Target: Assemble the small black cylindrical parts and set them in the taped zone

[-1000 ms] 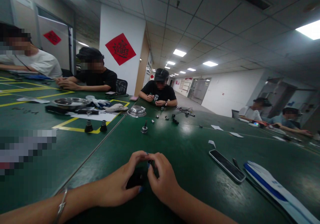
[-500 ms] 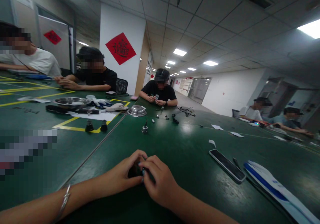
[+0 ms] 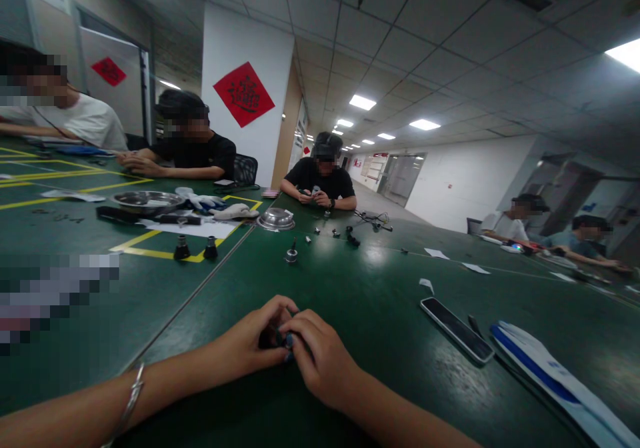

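My left hand (image 3: pixel 253 338) and my right hand (image 3: pixel 323 358) meet low in the middle of the view, just above the green table. Both are closed, fingers curled toward each other around a small dark, partly shiny piece (image 3: pixel 288 341). Most of that piece is hidden by the fingers, so its kind does not show. Beyond the hands, a small round metal part with an upright stem (image 3: pixel 291 255) stands on the table. Left of it are two black cone-shaped parts, a nearer one (image 3: pixel 182 248) and its neighbour (image 3: pixel 211 248).
Right of my hands lie a phone (image 3: pixel 456 331) and a white-and-blue packet (image 3: pixel 545 368). Farther off are an upturned metal bowl (image 3: pixel 277 219), a metal dish (image 3: pixel 147 197), gloves (image 3: pixel 233 212) and several small black parts (image 3: pixel 353 238). Several people sit around the table (image 3: pixel 380 355).
My hands stay together at nearly the same spot; the fingers have shifted slightly and a little more of the small piece shows. The whole view has moved slightly.
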Demonstrator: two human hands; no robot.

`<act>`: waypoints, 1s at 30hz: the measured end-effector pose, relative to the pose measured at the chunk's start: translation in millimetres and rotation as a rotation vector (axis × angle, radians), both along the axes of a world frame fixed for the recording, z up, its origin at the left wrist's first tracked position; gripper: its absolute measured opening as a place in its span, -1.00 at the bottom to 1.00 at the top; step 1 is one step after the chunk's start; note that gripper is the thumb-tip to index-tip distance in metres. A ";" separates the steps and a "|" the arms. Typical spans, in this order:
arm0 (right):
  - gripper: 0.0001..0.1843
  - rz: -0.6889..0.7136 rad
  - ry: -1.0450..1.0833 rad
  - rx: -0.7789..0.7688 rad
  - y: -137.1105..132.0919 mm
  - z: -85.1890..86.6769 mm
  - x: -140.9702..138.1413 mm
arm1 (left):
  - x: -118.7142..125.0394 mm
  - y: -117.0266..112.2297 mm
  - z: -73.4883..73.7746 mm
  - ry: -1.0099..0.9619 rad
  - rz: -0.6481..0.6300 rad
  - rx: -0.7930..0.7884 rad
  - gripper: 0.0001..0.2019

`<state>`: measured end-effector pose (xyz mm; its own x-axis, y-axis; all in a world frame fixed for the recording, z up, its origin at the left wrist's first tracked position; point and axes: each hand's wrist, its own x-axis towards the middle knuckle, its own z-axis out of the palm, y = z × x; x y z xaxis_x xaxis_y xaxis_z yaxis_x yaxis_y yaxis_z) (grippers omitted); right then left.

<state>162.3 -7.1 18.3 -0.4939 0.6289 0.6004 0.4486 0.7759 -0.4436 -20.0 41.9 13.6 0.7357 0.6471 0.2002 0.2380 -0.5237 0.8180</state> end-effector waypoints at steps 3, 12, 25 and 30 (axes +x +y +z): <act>-0.74 0.007 0.001 -0.019 1.5 -0.5 1.6 | 0.1 0.9 -1.5 -0.012 -0.018 -0.009 -0.54; -0.85 -0.114 0.009 0.000 6.4 -9.9 -1.7 | 1.4 -0.7 -3.6 -0.045 0.015 0.010 -0.40; -0.82 -0.152 0.018 0.002 2.1 -5.5 1.1 | 1.6 -3.1 0.0 -0.062 -0.001 -0.020 -0.44; -0.93 -0.231 0.038 -0.002 7.0 -6.0 -1.3 | 0.1 -1.7 -0.8 -0.049 -0.023 -0.022 -0.45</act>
